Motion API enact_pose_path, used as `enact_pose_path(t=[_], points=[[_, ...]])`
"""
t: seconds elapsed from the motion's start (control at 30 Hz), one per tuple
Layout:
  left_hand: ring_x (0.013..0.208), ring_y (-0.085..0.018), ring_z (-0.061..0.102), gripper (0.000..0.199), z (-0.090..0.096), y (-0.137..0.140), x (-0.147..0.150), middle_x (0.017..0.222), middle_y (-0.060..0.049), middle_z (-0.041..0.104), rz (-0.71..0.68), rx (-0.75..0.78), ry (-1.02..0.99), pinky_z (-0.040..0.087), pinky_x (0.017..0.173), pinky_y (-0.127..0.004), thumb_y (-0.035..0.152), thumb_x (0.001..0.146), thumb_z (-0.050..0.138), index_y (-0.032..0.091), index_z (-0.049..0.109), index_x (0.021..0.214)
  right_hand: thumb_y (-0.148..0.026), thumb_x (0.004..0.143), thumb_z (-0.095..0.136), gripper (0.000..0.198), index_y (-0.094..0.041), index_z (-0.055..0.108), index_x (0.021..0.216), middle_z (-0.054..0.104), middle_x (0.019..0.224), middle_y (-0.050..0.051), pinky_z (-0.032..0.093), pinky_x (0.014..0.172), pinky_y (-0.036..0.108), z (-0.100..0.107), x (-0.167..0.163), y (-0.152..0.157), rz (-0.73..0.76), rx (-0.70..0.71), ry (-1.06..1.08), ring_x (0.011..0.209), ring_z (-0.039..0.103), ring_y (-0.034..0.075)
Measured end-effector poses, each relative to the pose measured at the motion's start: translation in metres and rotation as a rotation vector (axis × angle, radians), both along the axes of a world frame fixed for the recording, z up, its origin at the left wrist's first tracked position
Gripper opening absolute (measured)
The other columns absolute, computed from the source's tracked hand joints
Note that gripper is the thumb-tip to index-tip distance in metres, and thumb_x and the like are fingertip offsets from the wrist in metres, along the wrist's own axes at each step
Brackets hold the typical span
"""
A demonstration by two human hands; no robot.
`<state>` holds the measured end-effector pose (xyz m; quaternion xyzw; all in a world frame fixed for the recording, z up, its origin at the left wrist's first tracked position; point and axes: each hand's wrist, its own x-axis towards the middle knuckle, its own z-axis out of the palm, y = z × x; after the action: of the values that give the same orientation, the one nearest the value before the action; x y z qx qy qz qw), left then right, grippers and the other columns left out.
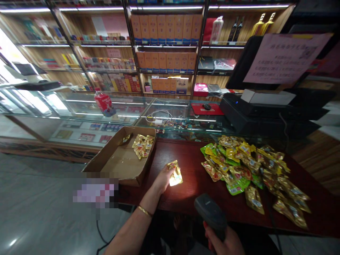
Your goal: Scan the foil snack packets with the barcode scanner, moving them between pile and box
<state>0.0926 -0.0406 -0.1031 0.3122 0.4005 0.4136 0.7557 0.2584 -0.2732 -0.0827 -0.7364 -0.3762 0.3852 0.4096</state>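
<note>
- Left hand (162,180), pinched part-way closed, thumb and fingers gripping a small shiny gold foil packet (175,176); a bright light patch falls on its lower half;
- at four o'clock from there, the right hand (225,242) is wrapped around the handle of a dark grey plastic handheld scanner (209,210);
- at ten o'clock, a shallow brown cardboard carton (114,164) holds a small cluster of gold packets (142,146), plus one apart near its far corner;
- at three o'clock, a far larger loose heap of gold, yellow and green packets (239,159) lies on the dark red wooden counter (164,150);
- the work seems midway, one packet being scanned; which group is already handled, I cannot tell;
- the right hand's lower part is cut off; packet print is unreadable; buried packets cannot be counted; a pixelated patch at nine o'clock hides what lies there.
</note>
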Motion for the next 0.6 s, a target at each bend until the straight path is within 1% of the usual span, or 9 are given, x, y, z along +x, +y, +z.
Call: enact_pose_path(t=[0.1, 0.23, 0.37, 0.47, 0.53, 0.6], points=[[0.083, -0.023, 0.073, 0.048, 0.004, 0.0, 0.0, 0.095, -0.009, 0.075, -0.007, 0.0, 0.026, 0.056, 0.078, -0.036, 0.036, 0.07, 0.084, 0.017, 0.062, 0.108, -0.085, 0.072, 0.055, 0.064, -0.022, 0.063, 0.06, 0.064, 0.045, 0.002, 0.047, 0.047, 0.027, 0.006, -0.003, 0.001, -0.018, -0.006, 0.026, 0.044, 0.062, 0.02], [0.086, -0.023, 0.072, 0.05, 0.008, -0.001, -0.002, 0.096, -0.008, 0.075, -0.031, 0.028, 0.041, 0.055, 0.079, -0.033, 0.035, 0.069, 0.086, 0.017, 0.064, 0.111, -0.085, 0.072, 0.056, 0.066, -0.02, 0.067, 0.065, 0.064, 0.047, 0.002, 0.047, 0.05, 0.027, 0.01, -0.003, 0.002, -0.021, -0.022, 0.033, 0.046, 0.063, 0.02], [0.087, -0.023, 0.072, 0.052, 0.009, -0.003, -0.003, 0.102, -0.011, 0.076, -0.065, 0.021, 0.007, 0.055, 0.083, -0.034, 0.033, 0.066, 0.088, 0.016, 0.067, 0.11, -0.079, 0.076, 0.057, 0.061, -0.02, 0.066, 0.064, 0.064, 0.048, 0.003, 0.046, 0.049, 0.027, 0.008, -0.002, 0.004, 0.016, 0.006, 0.018, 0.046, 0.062, 0.019], [0.085, -0.023, 0.072, 0.049, 0.012, -0.005, -0.003, 0.097, -0.01, 0.076, -0.04, 0.027, 0.018, 0.056, 0.081, -0.034, 0.033, 0.065, 0.089, 0.016, 0.069, 0.106, -0.075, 0.077, 0.06, 0.057, -0.02, 0.066, 0.067, 0.064, 0.047, 0.002, 0.045, 0.049, 0.027, 0.007, -0.003, 0.005, 0.002, 0.027, 0.032, 0.045, 0.061, 0.019], [0.082, -0.022, 0.072, 0.051, 0.017, -0.006, 0.001, 0.094, -0.009, 0.076, -0.04, 0.041, 0.054, 0.056, 0.078, -0.034, 0.035, 0.066, 0.089, 0.016, 0.069, 0.11, -0.074, 0.076, 0.061, 0.055, -0.02, 0.066, 0.068, 0.064, 0.047, 0.002, 0.044, 0.048, 0.026, 0.008, -0.004, 0.006, -0.02, 0.037, 0.053, 0.045, 0.061, 0.019], [0.08, -0.021, 0.072, 0.056, 0.027, -0.006, 0.011, 0.095, -0.008, 0.076, -0.075, 0.066, 0.097, 0.057, 0.077, -0.033, 0.038, 0.066, 0.089, 0.017, 0.07, 0.114, -0.074, 0.075, 0.062, 0.055, -0.02, 0.066, 0.068, 0.064, 0.048, 0.002, 0.044, 0.047, 0.025, 0.009, -0.003, 0.005, -0.049, 0.047, 0.063, 0.045, 0.061, 0.019]])
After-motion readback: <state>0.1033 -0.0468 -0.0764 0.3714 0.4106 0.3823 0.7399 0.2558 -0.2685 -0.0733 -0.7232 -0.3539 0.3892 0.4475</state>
